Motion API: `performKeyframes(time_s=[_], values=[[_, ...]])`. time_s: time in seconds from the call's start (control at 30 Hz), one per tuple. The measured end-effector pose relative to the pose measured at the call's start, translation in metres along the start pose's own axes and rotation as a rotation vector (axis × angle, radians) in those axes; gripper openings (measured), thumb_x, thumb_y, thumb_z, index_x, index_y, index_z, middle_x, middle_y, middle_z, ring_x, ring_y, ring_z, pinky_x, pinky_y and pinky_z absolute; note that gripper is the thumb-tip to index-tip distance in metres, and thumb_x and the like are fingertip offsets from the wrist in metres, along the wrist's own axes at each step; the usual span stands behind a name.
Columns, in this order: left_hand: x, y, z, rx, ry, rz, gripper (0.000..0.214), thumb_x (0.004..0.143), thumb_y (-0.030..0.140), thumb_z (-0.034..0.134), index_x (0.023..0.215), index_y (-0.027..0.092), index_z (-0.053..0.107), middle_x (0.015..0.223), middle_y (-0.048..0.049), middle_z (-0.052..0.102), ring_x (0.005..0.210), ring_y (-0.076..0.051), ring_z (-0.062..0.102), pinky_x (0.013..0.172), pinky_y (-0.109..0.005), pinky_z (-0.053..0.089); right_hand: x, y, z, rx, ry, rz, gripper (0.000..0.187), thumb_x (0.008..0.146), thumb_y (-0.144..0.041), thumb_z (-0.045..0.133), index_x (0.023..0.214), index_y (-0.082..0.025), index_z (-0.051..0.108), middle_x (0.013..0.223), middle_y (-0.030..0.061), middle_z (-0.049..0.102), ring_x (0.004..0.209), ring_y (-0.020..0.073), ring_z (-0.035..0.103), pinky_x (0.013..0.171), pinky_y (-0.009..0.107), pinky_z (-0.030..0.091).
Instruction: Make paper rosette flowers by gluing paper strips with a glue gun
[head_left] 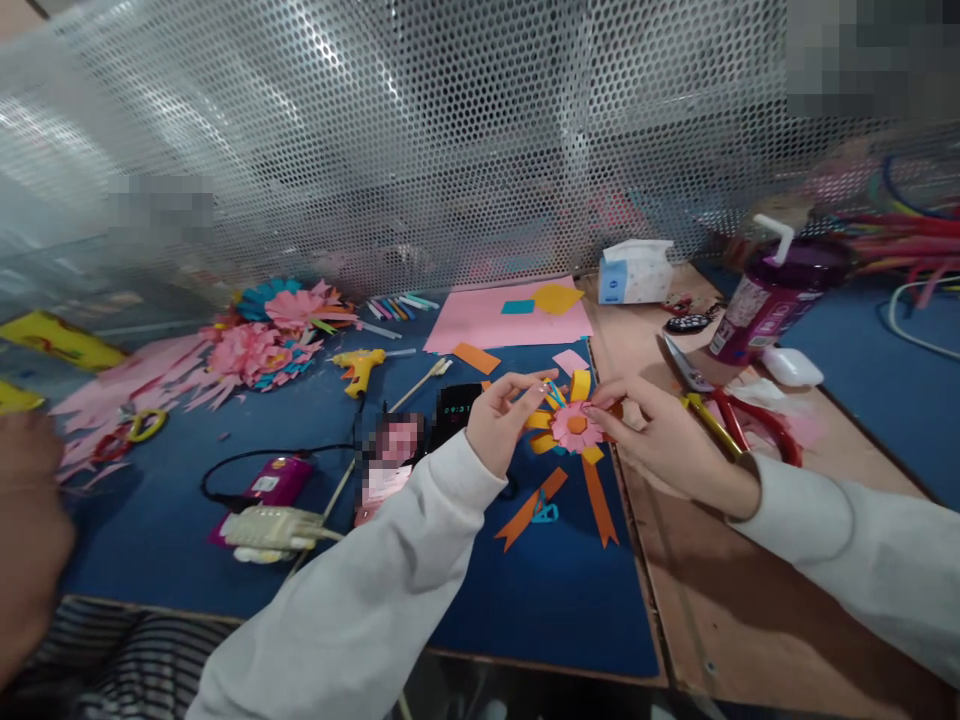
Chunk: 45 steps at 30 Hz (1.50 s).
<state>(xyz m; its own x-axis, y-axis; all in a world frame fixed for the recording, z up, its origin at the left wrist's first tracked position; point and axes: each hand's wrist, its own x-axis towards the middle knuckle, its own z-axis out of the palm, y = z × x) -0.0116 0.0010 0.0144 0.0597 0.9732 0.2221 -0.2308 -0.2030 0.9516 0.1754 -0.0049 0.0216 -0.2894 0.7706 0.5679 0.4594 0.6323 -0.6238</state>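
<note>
A paper flower [567, 430] with a pink layer, an orange middle and yellow loops is between my two hands. My left hand [506, 418] pinches a small folded blue paper strip [555, 393] at the flower's upper left edge. With thumb and fingers closed, my right hand [664, 440] grips the flower's right side. Below lie an orange paper ribbon [531, 510] with a notched end and a small blue paper loop [545, 514]. Another orange ribbon [600, 505] extends under the flower; whether it is attached cannot be seen.
A yellow glue gun [361, 370], a phone [390, 455] and a power strip [274, 530] lie left. Pink paper [457, 320] is behind. Red-handled scissors [757, 425] and a purple bottle [772, 305] stand right. Another person's arm [30, 540] is at far left.
</note>
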Motion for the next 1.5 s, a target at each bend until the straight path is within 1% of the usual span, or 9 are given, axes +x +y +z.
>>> performKeyframes(time_s=[0.13,0.3,0.4,0.57,0.8,0.97,1.13,1.33,1.5], values=[[-0.001,0.003,0.005,-0.031,0.064,-0.137,0.028,0.068,0.039,0.072,0.072,0.015,0.059,0.099,-0.0068,0.07,0.065,-0.009,0.063,0.057,-0.022,0.051,0.0,-0.002,0.0,0.024,0.016,0.022,0.004,0.082,-0.023,0.057,0.085,-0.021,0.055,0.082,0.0034,0.065,0.076,0.0169,0.063,0.068,0.032,0.053],[-0.006,0.005,0.013,-0.103,0.125,-0.175,0.03,0.063,0.039,0.076,0.069,0.015,0.058,0.091,-0.0046,0.071,0.059,-0.007,0.06,0.053,-0.02,0.049,-0.002,-0.006,-0.003,0.038,-0.031,0.013,0.01,0.081,-0.023,0.059,0.09,-0.02,0.055,0.087,0.0048,0.064,0.08,0.0174,0.062,0.07,0.033,0.053],[-0.01,0.006,0.012,-0.017,0.106,-0.068,0.026,0.069,0.039,0.072,0.072,0.016,0.059,0.094,-0.0057,0.072,0.065,-0.009,0.063,0.058,-0.021,0.05,-0.003,-0.006,-0.004,0.034,-0.055,-0.048,0.012,0.08,-0.022,0.059,0.091,-0.02,0.055,0.087,0.0048,0.062,0.081,0.0175,0.06,0.071,0.034,0.053],[-0.018,0.012,0.01,0.248,0.037,0.248,0.018,0.079,0.033,0.063,0.074,0.017,0.059,0.094,-0.0082,0.072,0.09,-0.017,0.066,0.078,-0.031,0.053,-0.007,-0.008,-0.004,0.037,-0.041,-0.185,0.01,0.082,-0.025,0.059,0.091,-0.022,0.054,0.097,0.0061,0.058,0.092,0.0184,0.059,0.076,0.035,0.053],[-0.032,0.024,0.016,0.329,-0.052,0.571,0.008,0.086,0.021,0.054,0.081,0.016,0.058,0.097,-0.0103,0.07,0.091,-0.016,0.067,0.075,-0.031,0.055,-0.015,-0.015,-0.01,-0.049,0.01,-0.361,0.008,0.085,-0.019,0.055,0.092,-0.023,0.054,0.099,0.006,0.057,0.094,0.0174,0.058,0.077,0.033,0.053],[-0.037,0.027,0.018,0.339,-0.11,0.638,0.008,0.088,0.013,0.05,0.088,0.017,0.057,0.101,-0.0094,0.069,0.096,-0.016,0.066,0.076,-0.029,0.056,-0.016,-0.018,-0.013,-0.106,0.038,-0.457,0.006,0.084,-0.015,0.055,0.086,-0.021,0.054,0.096,0.0075,0.053,0.088,0.0162,0.056,0.072,0.03,0.053],[-0.038,0.026,0.009,0.435,-0.147,0.68,0.011,0.087,0.012,0.051,0.094,0.018,0.058,0.104,-0.0087,0.068,0.1,-0.018,0.065,0.083,-0.035,0.056,-0.015,-0.019,-0.014,-0.098,0.026,-0.489,0.007,0.084,-0.014,0.055,0.085,-0.021,0.054,0.094,0.0071,0.052,0.083,0.0142,0.055,0.066,0.025,0.052],[-0.035,0.032,0.0,0.634,-0.256,0.853,0.023,0.083,0.008,0.055,0.103,0.018,0.058,0.116,-0.0099,0.064,0.103,-0.017,0.064,0.083,-0.032,0.057,-0.015,-0.023,-0.015,-0.096,0.004,-0.437,0.007,0.085,-0.015,0.055,0.086,-0.021,0.053,0.094,0.0065,0.052,0.084,0.0142,0.056,0.068,0.027,0.052],[-0.032,0.033,-0.003,0.685,-0.29,0.912,0.028,0.081,0.003,0.057,0.106,0.014,0.057,0.118,-0.0127,0.062,0.106,-0.018,0.062,0.084,-0.033,0.057,-0.015,-0.023,-0.016,-0.091,-0.003,-0.405,0.008,0.083,-0.013,0.056,0.087,-0.02,0.054,0.092,0.0061,0.052,0.083,0.0142,0.056,0.068,0.027,0.051]])
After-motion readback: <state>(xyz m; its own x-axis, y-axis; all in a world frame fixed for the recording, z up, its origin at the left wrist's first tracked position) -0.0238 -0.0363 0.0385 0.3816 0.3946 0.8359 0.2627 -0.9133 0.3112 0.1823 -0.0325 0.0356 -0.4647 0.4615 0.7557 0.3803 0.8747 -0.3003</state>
